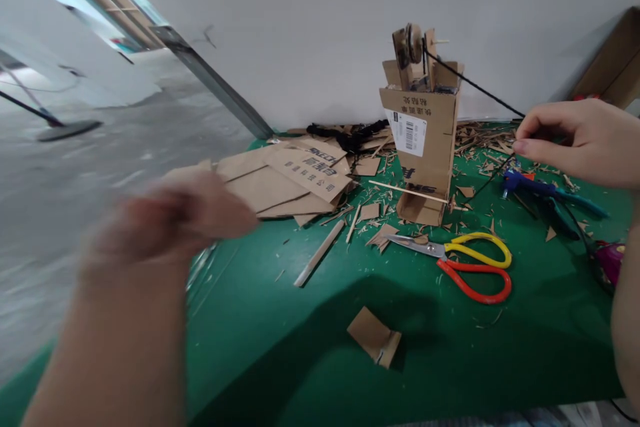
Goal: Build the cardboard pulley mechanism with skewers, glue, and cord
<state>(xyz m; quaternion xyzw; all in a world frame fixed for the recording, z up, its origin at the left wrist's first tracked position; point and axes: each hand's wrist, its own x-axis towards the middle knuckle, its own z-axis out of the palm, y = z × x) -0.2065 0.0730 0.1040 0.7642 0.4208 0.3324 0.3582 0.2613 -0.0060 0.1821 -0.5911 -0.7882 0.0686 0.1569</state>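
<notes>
Between thumb and fingertips, my right hand (575, 143) pinches a black string (485, 91). The string slants up to a round spool (413, 43) on top of an upright cardboard structure (435, 133); a loose end hangs below my fingers. A thin wooden stick (407, 191) crosses the structure low down. My left hand (175, 213) is raised at the left, smeared by motion; its fingers look curled, but whether they hold anything cannot be made out. Cardboard sheets (305, 170) lie behind it.
Scissors (445, 250) with yellow and red handles lie before the structure. A blue glue gun (550, 193) is at the right. A folded cardboard piece (373, 333) and a flat strip (320, 253) rest on the green table (240, 347). Scraps litter the back, by the wall.
</notes>
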